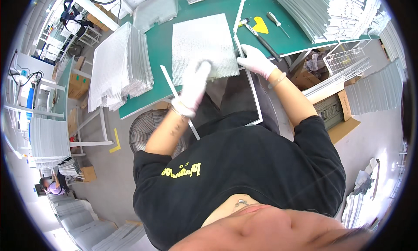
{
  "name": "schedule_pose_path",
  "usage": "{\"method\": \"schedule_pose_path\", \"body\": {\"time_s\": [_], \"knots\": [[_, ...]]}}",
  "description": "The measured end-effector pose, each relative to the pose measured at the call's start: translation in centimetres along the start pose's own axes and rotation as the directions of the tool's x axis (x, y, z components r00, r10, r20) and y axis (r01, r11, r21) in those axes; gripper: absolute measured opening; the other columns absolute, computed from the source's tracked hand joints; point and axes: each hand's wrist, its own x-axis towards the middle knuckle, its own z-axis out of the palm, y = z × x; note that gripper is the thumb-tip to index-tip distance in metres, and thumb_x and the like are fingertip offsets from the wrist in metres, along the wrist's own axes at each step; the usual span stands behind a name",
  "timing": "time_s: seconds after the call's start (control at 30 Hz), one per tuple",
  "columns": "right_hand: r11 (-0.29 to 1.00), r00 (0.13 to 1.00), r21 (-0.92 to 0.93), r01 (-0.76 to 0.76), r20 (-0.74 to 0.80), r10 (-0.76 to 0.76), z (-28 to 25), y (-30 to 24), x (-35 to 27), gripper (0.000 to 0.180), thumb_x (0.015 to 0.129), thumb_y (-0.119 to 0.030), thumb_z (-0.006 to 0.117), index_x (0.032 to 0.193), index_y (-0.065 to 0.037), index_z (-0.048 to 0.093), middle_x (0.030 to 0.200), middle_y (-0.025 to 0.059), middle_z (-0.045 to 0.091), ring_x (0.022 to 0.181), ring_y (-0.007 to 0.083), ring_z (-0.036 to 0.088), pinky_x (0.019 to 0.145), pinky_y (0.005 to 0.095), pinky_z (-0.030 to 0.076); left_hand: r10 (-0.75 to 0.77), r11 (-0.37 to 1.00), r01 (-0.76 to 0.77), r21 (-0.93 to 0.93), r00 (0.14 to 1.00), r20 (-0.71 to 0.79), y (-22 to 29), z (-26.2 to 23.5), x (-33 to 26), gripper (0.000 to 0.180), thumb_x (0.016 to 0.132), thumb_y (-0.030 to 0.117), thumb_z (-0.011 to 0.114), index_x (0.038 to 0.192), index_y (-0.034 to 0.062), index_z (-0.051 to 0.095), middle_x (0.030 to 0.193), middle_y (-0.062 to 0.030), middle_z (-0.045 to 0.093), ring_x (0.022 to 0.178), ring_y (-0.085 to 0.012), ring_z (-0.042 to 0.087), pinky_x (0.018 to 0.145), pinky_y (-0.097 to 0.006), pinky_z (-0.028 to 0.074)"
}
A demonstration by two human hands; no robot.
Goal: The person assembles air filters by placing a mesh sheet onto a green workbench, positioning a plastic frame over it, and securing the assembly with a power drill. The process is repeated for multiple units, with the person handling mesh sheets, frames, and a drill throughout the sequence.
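Observation:
A pale honeycomb-like mesh panel point(202, 33) lies flat on the green table point(161, 55) in front of me. My left hand point(198, 79), in a white glove, is over its near left part. Its fingers are smeared by motion, with a dark grey patch at the tips that I cannot make out. A thin white strip point(168, 80) passes beneath that wrist and slants toward my body. My gloved right hand point(257, 61) is closed round a long white frame bar point(250, 79) along the panel's right edge. That bar runs from the table down to my waist, where it bends at a corner.
Right of the bar lie a black-handled hammer point(265, 46), a yellow scraper point(260, 25) and a screwdriver point(274, 19). Stacked mesh panels point(117, 63) stand at the table's left, with another large stack point(309, 15) at far right. A floor fan point(146, 129) stands below the table.

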Motion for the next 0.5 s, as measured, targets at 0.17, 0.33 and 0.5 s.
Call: {"method": "schedule_pose_path", "body": {"time_s": [0.17,0.33,0.5], "knots": [[0.996,0.999,0.093,0.003,-0.048,0.001,1.8,-1.0,-4.3,0.047,0.090,-0.025,0.060,0.130,-0.001,0.053,0.095,0.0226,0.068,0.090,0.0376,0.067,0.083,0.0427,0.053,-0.567,0.318,0.434,-0.843,0.800,0.198,-9.8,8.4,-4.5,0.042,0.101,0.032,0.060,0.127,-0.0001,0.053,0.131,-0.0189,0.056,0.124,-0.0325,0.053,0.106,-0.047,0.045],[0.928,0.966,0.336,-0.161,-0.138,0.218,4.7,-1.6,-10.0,0.068,0.098,-0.025,0.055,0.155,-0.003,0.026,0.108,0.0273,0.067,0.097,0.0384,0.068,0.085,0.0438,0.053,-0.361,0.306,0.228,-0.924,0.926,0.109,-10.3,9.2,-0.6,0.053,0.103,0.033,0.055,0.138,-0.0025,0.041,0.143,-0.0203,0.046,0.137,-0.0320,0.042,0.114,-0.047,0.038],[0.662,0.983,0.750,-0.007,-0.118,0.144,5.2,-2.5,-11.1,0.057,0.106,-0.016,0.043,0.159,-0.007,0.024,0.085,0.0005,0.053,0.067,0.0041,0.042,0.060,0.0172,0.040,-0.261,0.115,0.198,-0.973,0.951,0.163,-9.8,9.3,5.9,0.032,0.104,0.028,0.052,0.126,0.0038,0.053,0.124,-0.0147,0.057,0.116,-0.0283,0.057,0.103,-0.044,0.048]]}}
